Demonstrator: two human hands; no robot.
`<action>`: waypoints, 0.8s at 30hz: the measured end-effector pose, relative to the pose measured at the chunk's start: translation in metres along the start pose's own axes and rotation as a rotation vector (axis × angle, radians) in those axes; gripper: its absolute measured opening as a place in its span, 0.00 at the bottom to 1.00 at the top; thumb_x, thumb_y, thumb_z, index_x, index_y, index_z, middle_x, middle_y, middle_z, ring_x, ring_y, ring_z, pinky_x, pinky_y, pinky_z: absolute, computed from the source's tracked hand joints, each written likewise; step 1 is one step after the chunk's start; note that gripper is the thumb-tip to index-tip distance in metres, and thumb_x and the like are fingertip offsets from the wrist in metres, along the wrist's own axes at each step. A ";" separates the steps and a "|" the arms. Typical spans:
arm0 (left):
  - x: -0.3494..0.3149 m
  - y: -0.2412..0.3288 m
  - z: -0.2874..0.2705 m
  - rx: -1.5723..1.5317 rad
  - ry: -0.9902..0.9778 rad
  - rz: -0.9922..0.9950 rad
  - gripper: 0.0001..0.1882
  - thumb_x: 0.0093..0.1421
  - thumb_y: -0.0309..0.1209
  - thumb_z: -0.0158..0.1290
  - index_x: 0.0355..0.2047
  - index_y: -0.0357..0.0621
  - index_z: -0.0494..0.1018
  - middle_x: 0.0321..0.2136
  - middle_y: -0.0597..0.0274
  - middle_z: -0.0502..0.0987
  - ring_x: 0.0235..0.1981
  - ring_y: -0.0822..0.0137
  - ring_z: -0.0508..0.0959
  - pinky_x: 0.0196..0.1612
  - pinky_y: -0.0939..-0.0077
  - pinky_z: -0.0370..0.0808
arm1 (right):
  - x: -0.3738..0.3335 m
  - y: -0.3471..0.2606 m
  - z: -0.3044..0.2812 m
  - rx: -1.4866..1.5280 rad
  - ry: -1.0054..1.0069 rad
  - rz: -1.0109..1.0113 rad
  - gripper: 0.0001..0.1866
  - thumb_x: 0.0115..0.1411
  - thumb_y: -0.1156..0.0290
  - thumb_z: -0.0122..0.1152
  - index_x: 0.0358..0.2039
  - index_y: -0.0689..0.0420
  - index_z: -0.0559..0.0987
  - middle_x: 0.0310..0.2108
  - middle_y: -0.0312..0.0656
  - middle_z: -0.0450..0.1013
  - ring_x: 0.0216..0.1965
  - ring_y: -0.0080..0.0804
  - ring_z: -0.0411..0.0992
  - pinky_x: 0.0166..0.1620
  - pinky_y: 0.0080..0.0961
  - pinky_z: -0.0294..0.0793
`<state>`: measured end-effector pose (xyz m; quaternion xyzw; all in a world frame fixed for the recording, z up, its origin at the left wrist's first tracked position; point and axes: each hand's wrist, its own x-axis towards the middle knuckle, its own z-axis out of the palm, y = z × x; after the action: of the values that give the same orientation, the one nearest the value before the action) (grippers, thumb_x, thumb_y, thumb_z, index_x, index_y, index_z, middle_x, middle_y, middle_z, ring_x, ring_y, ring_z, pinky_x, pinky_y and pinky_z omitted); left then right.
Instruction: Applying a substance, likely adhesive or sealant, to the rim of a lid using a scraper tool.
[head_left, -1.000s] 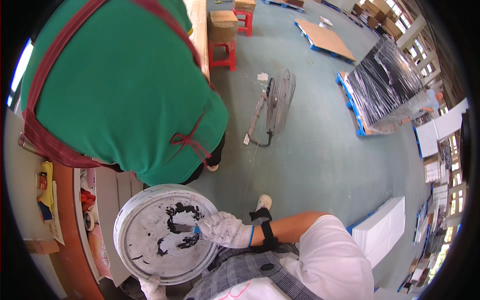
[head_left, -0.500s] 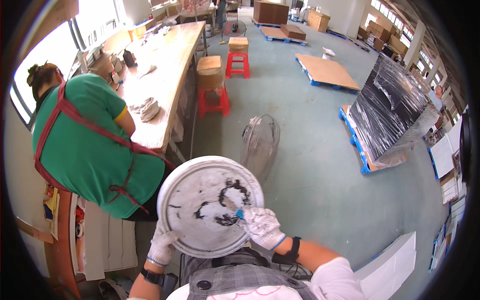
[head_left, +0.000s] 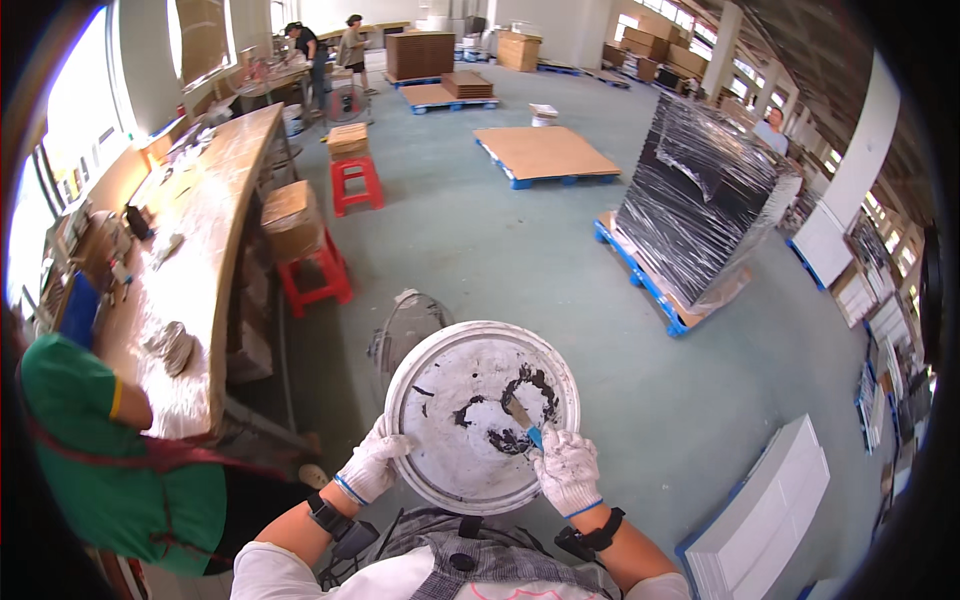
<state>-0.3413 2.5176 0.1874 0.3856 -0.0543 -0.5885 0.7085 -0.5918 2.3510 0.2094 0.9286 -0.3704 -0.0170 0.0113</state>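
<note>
In front of my body is a round white bucket lid [head_left: 440, 440], smeared with black on its face. Whether a bucket is beneath it is hidden. My left hand [head_left: 373, 462], in a white knit glove, is closed on the lid's left rim, thumb on top. A small scraper [head_left: 522, 415] with a blue handle and a flat blade lies over the black patches on the lid's right half. My gloved right hand [head_left: 567, 470] grips its handle at the right rim. The blade's tip points up and left, near a black smear.
A person in green [head_left: 120, 500] leans at the long wooden workbench [head_left: 200, 250] on the left. A standing fan [head_left: 410, 325] is just beyond the lid. Red stools [head_left: 318, 272] bear cardboard boxes. A black wrapped stack [head_left: 690, 200] stands on a blue pallet; white panels [head_left: 770, 520] lie lower right.
My view has turned right, so the bench and the person in green sit farther left. Lid and hands appear farther right in view. Both hands keep their hold; the scraper stays on the lid.
</note>
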 end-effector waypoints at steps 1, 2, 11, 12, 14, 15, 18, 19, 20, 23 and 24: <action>0.048 0.005 0.000 -0.004 -0.022 -0.016 0.32 0.50 0.19 0.54 0.58 0.42 0.64 0.51 0.58 0.74 0.50 0.62 0.76 0.54 0.61 0.75 | 0.036 0.012 0.004 0.004 0.009 0.039 0.26 0.55 0.56 0.58 0.52 0.54 0.71 0.42 0.40 0.73 0.47 0.36 0.71 0.51 0.37 0.67; 0.096 0.010 0.000 0.001 -0.070 -0.021 0.31 0.50 0.20 0.55 0.57 0.42 0.65 0.50 0.57 0.75 0.49 0.62 0.77 0.54 0.61 0.75 | 0.071 0.025 0.014 -0.010 0.007 0.057 0.26 0.55 0.56 0.58 0.52 0.54 0.71 0.42 0.40 0.73 0.47 0.36 0.71 0.51 0.37 0.67; 0.411 0.091 0.051 0.023 -0.117 -0.139 0.28 0.51 0.19 0.55 0.54 0.42 0.67 0.46 0.60 0.77 0.43 0.66 0.79 0.50 0.66 0.78 | 0.346 0.136 0.048 0.078 -0.037 0.250 0.20 0.50 0.60 0.63 0.42 0.54 0.75 0.41 0.43 0.74 0.47 0.41 0.70 0.52 0.41 0.65; 0.435 0.094 0.063 0.021 -0.101 -0.130 0.28 0.51 0.19 0.55 0.54 0.42 0.67 0.46 0.60 0.77 0.43 0.66 0.79 0.50 0.66 0.78 | 0.371 0.153 0.045 0.084 -0.041 0.233 0.20 0.50 0.60 0.63 0.42 0.54 0.75 0.41 0.43 0.74 0.47 0.41 0.70 0.52 0.41 0.65; 0.482 0.110 0.095 0.050 -0.106 -0.145 0.27 0.50 0.19 0.55 0.53 0.42 0.67 0.44 0.60 0.77 0.42 0.67 0.79 0.49 0.67 0.77 | 0.417 0.185 0.042 0.063 -0.062 0.273 0.19 0.49 0.60 0.64 0.40 0.54 0.74 0.40 0.43 0.74 0.47 0.41 0.70 0.51 0.42 0.65; 0.504 0.117 0.110 0.074 -0.057 -0.137 0.27 0.50 0.19 0.56 0.53 0.41 0.67 0.44 0.60 0.77 0.42 0.67 0.79 0.49 0.68 0.77 | 0.440 0.202 0.046 0.064 -0.010 0.251 0.19 0.48 0.61 0.65 0.40 0.54 0.74 0.40 0.42 0.74 0.47 0.41 0.69 0.50 0.42 0.65; 0.604 0.108 0.131 0.047 -0.105 -0.122 0.28 0.50 0.19 0.55 0.54 0.41 0.67 0.45 0.59 0.77 0.43 0.66 0.79 0.49 0.67 0.77 | 0.523 0.262 0.047 0.070 -0.082 0.235 0.19 0.48 0.61 0.65 0.40 0.54 0.74 0.40 0.42 0.73 0.47 0.40 0.69 0.50 0.42 0.65; 0.635 0.107 0.146 0.023 -0.090 -0.129 0.23 0.51 0.18 0.56 0.50 0.43 0.68 0.41 0.61 0.78 0.40 0.68 0.79 0.47 0.67 0.78 | 0.551 0.287 0.055 0.074 -0.083 0.212 0.19 0.49 0.60 0.64 0.40 0.53 0.74 0.41 0.42 0.73 0.48 0.40 0.69 0.51 0.41 0.65; 0.663 0.106 0.163 0.038 -0.017 -0.088 0.23 0.51 0.18 0.54 0.49 0.42 0.68 0.41 0.61 0.78 0.40 0.66 0.79 0.47 0.67 0.78 | 0.584 0.309 0.065 0.092 -0.112 0.211 0.18 0.50 0.61 0.62 0.41 0.53 0.74 0.42 0.42 0.74 0.49 0.40 0.70 0.51 0.41 0.66; 0.764 0.089 0.174 0.039 0.041 0.007 0.26 0.49 0.17 0.51 0.50 0.41 0.68 0.41 0.60 0.78 0.41 0.64 0.79 0.49 0.64 0.77 | 0.687 0.382 0.100 0.102 -0.167 0.073 0.15 0.55 0.64 0.55 0.42 0.54 0.74 0.43 0.43 0.74 0.50 0.39 0.70 0.51 0.42 0.67; 0.800 0.083 0.181 0.021 0.052 0.034 0.27 0.48 0.16 0.50 0.51 0.41 0.68 0.41 0.60 0.78 0.41 0.63 0.79 0.49 0.63 0.77 | 0.721 0.406 0.106 0.100 -0.183 0.033 0.14 0.56 0.65 0.53 0.43 0.54 0.73 0.44 0.43 0.74 0.50 0.38 0.70 0.51 0.42 0.68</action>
<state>-0.1303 1.7304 0.0626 0.4070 -0.0484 -0.5658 0.7155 -0.3527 1.5589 0.1002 0.9164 -0.3855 -0.0829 -0.0688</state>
